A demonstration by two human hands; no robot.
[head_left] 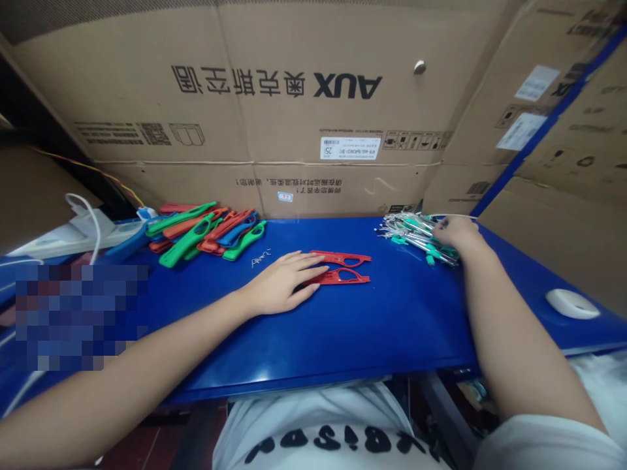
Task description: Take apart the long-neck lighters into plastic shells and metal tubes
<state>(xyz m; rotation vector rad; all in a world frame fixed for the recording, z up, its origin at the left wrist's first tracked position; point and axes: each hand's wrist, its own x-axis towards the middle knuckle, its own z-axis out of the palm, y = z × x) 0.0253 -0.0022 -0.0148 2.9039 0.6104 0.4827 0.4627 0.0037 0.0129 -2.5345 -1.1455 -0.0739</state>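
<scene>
My left hand (284,284) lies palm down with fingers spread, over the left ends of two red plastic casing halves. The upper half (343,258) and the lower half (345,277) lie side by side, each with an oval opening; they look like shells of a long-nosed lighter. At the far right of the table, my right hand (458,234) is at a pile of thin metal rods with green plastic parts (416,238). Its fingers are curled down into the pile, and what they grip is hidden.
At the back left lies a heap of green, red, orange and blue casings (206,232). Beside it are a white power strip (117,234) and cables. A white oval object (572,304) sits at the right. Cardboard walls (274,130) enclose the blue table (392,333).
</scene>
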